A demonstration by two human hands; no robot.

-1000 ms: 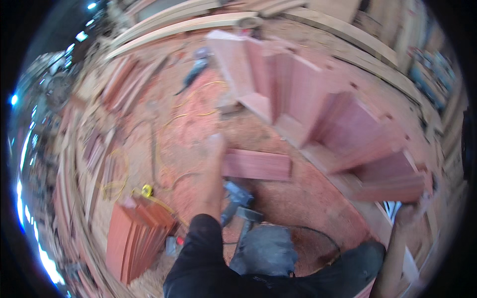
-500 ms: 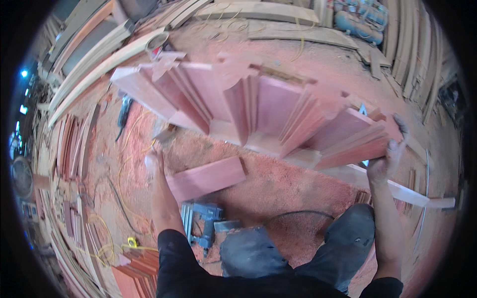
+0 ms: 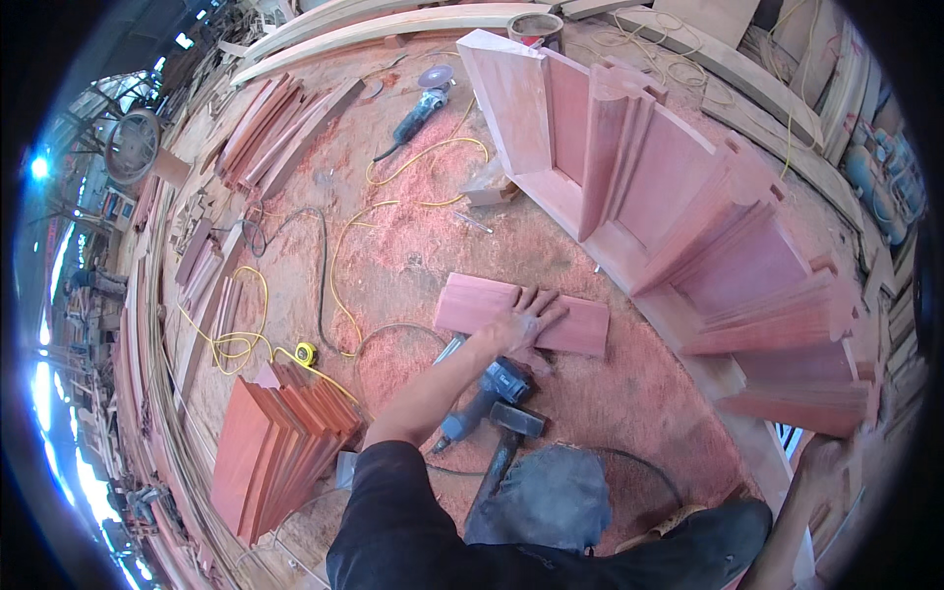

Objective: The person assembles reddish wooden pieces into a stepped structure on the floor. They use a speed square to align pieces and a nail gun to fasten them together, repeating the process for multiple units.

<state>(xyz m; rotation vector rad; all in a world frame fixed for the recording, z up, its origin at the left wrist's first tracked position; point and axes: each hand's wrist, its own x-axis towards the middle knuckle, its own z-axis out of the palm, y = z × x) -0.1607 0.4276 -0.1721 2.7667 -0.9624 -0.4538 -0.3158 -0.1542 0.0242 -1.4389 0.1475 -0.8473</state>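
My left hand [image 3: 526,326] lies across a short pink-red board [image 3: 580,326] on the dusty floor, fingers spread over its face and thumb by its near edge. To the right stands a long wooden piece with moulded ribs and recessed panels [image 3: 678,182]. Low at its near end is my right hand [image 3: 821,462], dim and blurred, its fingers hard to make out. Just below the board lie a blue nail gun [image 3: 482,398] and a hammer [image 3: 517,420], close to my knee.
An angle grinder [image 3: 421,116] lies farther off, near yellow cord. At left are a stack of reddish boards [image 3: 280,447], a yellow tape measure [image 3: 306,354] and bundled strips [image 3: 270,133]. A bucket [image 3: 536,31] stands behind the panelled piece; a blue compressor [image 3: 885,182] is at far right.
My view has swung left. My left hand has come down onto the short board. My right hand gripped the panelled piece's end before; now it is lower beside that end.
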